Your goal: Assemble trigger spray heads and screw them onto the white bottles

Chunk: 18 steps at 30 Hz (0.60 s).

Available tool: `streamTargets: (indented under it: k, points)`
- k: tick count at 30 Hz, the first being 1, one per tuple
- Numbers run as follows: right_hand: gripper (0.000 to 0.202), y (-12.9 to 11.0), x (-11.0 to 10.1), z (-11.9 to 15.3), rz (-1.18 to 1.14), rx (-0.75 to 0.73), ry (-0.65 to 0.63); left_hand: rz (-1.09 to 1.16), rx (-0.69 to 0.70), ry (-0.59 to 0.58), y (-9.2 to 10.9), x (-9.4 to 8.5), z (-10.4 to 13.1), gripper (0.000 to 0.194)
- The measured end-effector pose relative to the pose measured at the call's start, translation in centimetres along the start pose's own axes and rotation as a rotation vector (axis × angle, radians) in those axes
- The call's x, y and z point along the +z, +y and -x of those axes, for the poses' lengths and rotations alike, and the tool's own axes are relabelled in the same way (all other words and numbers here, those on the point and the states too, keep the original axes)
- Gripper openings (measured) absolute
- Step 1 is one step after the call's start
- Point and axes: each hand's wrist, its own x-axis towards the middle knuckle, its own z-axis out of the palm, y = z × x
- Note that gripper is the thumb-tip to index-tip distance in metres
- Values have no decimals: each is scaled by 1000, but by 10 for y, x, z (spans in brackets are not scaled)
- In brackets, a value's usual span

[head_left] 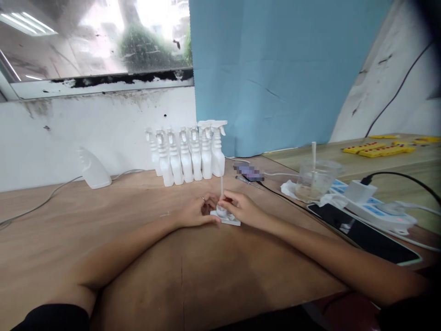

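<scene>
A small white part with a flat base [230,220] rests on the brown table in front of me, and a thin white tube [222,185] stands upright from it. My right hand [241,207] pinches the part near the foot of the tube from the right. My left hand [202,210] curls round the part's left side, thumb along the base; its other fingertips are partly hidden. Just behind my hands stand several white spray bottles [186,165] with trigger heads in a close group.
A white bottle without a trigger [94,170] leans at the left by the wall. Right of my hands are a phone [361,232], a power strip [382,214], a clear cup [315,181], tissues, cables and a pixelated device [250,172]. Yellow pieces [386,151] lie farther back.
</scene>
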Motion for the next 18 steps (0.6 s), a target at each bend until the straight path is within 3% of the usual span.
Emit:
streamTargets:
  k: [3,7,12,15,18]
  points:
    - [32,1,-1,6,-182,81,-127,-323,-56,270,-22,-35,0,29]
    - [35,-4,0,12,-186,47,-376,-519,-250,675,-59,-114,13,25]
    - [31,-8,7,13,-19,-74,-481,-723,-484,1024,-86,-210,70,16]
    - [33,-8,7,11,-13,-59,-493,-780,-608,1184,-93,-241,113,25]
    - [35,-10,1,10,-31,-12,-552,-771,-734,1297,-101,-251,143,31]
